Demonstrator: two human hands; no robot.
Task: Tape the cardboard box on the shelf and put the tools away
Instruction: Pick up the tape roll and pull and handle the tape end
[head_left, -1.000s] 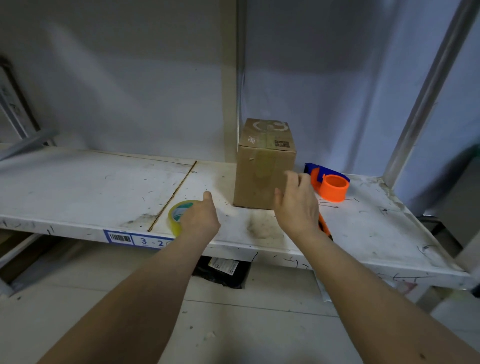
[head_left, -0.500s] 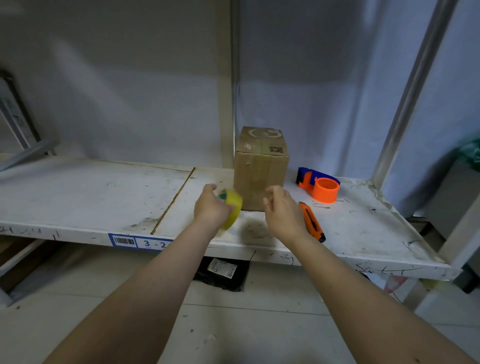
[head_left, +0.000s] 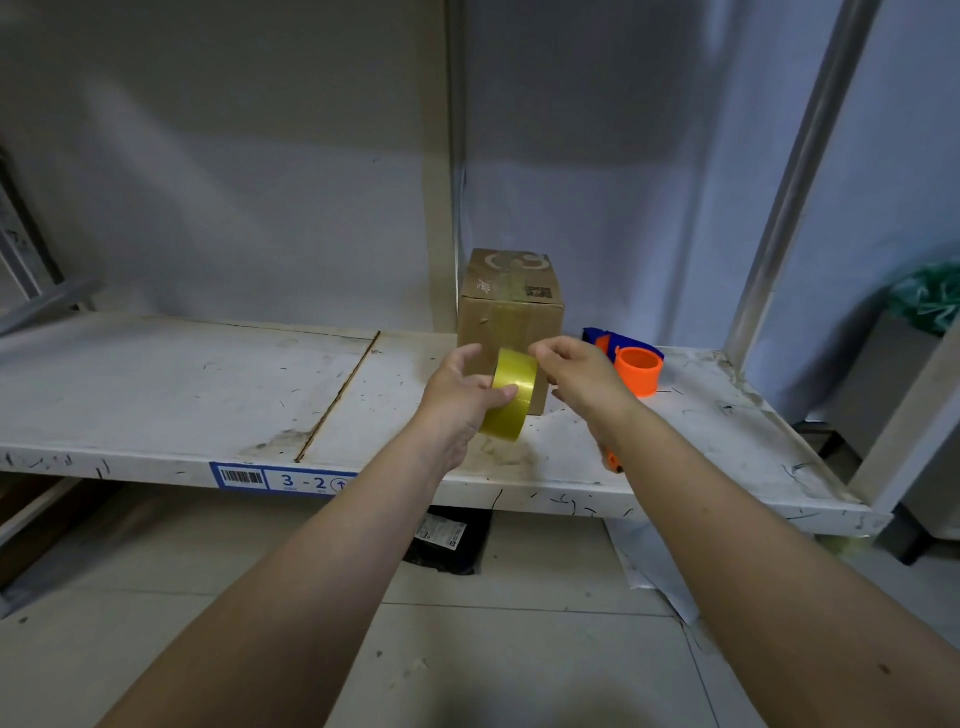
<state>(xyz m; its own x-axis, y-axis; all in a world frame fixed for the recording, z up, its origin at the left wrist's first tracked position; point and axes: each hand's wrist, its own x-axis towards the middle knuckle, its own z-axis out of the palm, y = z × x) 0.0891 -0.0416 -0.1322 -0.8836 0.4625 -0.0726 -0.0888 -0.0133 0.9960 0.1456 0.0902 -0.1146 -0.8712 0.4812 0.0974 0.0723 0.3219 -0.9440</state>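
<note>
A small brown cardboard box (head_left: 511, 306) stands upright on the white shelf (head_left: 182, 395), near the back post. My left hand (head_left: 460, 400) holds a yellow roll of tape (head_left: 511, 392) on edge, just in front of the box. My right hand (head_left: 579, 376) pinches at the roll's upper right rim. An orange and blue tape dispenser (head_left: 631, 364) lies to the right of the box. Under my right wrist the tip of an orange utility knife (head_left: 613, 461) shows; the rest is hidden.
The shelf's front edge carries a blue label (head_left: 283, 478) reading 3-2. A metal upright (head_left: 800, 171) stands at the back right. A black packet (head_left: 447, 540) and a white sheet (head_left: 649, 561) lie on the tiled floor below.
My left hand picked the tape roll up off the shelf and carried it right, up in front of the box. My right hand came in and closed on the roll's rim.
</note>
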